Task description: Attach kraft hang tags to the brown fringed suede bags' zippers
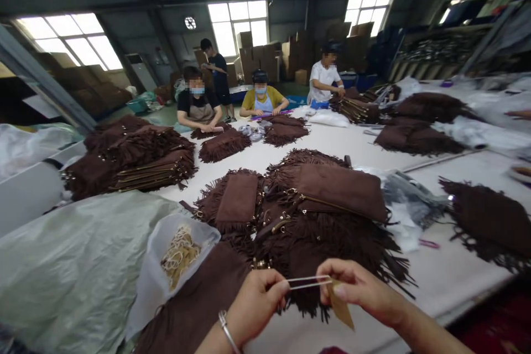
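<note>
My left hand (pixel 255 301) and my right hand (pixel 357 287) are both closed in pinches at the bottom of the view. Between them a thin pale rubber band (pixel 307 282) is stretched taut. My right hand also pinches a small brown paper tag (pixel 342 307) that hangs below its fingers. Just beyond my hands lies a heap of brown suede fringed bags (pixel 327 210) with metal zips and clasps. A clear plastic bag of rubber bands (pixel 179 257) lies open to the left of my left hand.
More stacks of fringed bags (pixel 136 163) cover the long white table (pixel 452 271). Crumpled plastic sheeting (pixel 74 265) lies at the left. Three seated people (pixel 262 100) work at the far end, a fourth stands behind. Cardboard boxes (pixel 265 55) stand at the back.
</note>
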`<control>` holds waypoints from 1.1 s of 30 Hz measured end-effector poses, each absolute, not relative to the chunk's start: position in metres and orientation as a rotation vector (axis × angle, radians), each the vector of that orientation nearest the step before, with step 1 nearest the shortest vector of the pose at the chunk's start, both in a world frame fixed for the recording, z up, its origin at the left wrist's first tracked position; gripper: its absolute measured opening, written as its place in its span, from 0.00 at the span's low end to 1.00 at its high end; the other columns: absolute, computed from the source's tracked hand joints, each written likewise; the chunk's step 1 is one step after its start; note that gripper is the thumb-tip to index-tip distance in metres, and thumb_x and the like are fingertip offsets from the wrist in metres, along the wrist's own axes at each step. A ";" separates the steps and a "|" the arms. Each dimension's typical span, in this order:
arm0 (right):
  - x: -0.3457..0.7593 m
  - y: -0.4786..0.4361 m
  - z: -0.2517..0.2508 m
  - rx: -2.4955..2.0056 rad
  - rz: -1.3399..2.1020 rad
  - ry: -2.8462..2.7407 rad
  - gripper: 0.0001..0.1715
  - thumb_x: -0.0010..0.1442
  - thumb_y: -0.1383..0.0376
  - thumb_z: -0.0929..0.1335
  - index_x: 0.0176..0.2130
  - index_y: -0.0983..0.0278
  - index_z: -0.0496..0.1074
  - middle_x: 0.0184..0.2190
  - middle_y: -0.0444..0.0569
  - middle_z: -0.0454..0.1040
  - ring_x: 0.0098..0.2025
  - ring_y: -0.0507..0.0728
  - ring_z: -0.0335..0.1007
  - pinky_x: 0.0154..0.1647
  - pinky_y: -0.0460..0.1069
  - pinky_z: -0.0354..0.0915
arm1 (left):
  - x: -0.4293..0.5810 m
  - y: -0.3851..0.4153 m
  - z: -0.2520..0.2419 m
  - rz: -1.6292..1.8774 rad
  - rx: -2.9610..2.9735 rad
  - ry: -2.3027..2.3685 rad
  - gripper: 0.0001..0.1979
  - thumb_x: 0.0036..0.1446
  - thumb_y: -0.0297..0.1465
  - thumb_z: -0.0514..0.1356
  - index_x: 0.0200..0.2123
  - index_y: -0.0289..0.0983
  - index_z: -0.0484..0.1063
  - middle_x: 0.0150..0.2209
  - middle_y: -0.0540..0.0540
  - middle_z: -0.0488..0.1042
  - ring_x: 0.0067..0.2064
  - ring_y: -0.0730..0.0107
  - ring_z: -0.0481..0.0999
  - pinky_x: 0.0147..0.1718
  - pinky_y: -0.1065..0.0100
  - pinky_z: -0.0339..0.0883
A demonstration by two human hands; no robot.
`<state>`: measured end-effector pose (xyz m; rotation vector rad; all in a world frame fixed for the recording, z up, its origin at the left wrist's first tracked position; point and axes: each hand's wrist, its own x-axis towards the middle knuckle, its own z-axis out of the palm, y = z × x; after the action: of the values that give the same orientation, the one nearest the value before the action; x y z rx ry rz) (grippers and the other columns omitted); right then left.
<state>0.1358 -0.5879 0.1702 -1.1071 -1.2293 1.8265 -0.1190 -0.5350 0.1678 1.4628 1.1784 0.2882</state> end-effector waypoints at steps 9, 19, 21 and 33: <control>0.107 -0.629 0.158 -1.221 1.694 -1.503 0.39 0.52 0.51 0.70 0.60 0.62 0.65 0.59 0.57 0.66 0.59 0.66 0.63 0.59 0.57 0.59 | -0.104 -0.566 0.193 -0.088 1.998 0.933 0.09 0.56 0.33 0.59 0.37 0.39 0.78 0.29 0.48 0.79 0.31 0.68 0.75 0.29 0.72 0.61; 0.109 -0.601 0.149 -1.300 1.379 -1.584 0.27 0.64 0.49 0.60 0.29 0.66 0.73 0.26 0.47 0.70 0.31 0.54 0.65 0.33 0.48 0.59 | -0.067 -0.530 0.210 0.027 2.115 0.930 0.04 0.54 0.31 0.62 0.35 0.39 0.76 0.27 0.52 0.78 0.28 0.74 0.73 0.26 0.76 0.59; 0.132 -0.594 0.149 -1.383 1.314 -1.627 0.24 0.63 0.51 0.62 0.27 0.65 0.72 0.27 0.46 0.70 0.33 0.55 0.65 0.35 0.48 0.59 | -0.053 -0.509 0.210 0.019 2.153 0.840 0.04 0.54 0.31 0.62 0.34 0.40 0.76 0.28 0.52 0.78 0.29 0.74 0.74 0.27 0.76 0.60; 0.280 -0.558 0.108 -1.478 1.348 -0.486 0.30 0.44 0.48 0.76 0.42 0.62 0.73 0.34 0.47 0.74 0.20 0.45 0.57 0.14 0.40 0.42 | 0.023 -0.348 0.170 0.283 2.492 1.222 0.23 0.51 0.24 0.61 0.53 0.35 0.72 0.49 0.41 0.76 0.51 0.58 0.72 0.55 0.60 0.63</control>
<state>0.2801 -0.5584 0.1082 -1.4778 -0.4864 1.3478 0.0234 -0.3475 0.1704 2.4923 1.2221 0.2833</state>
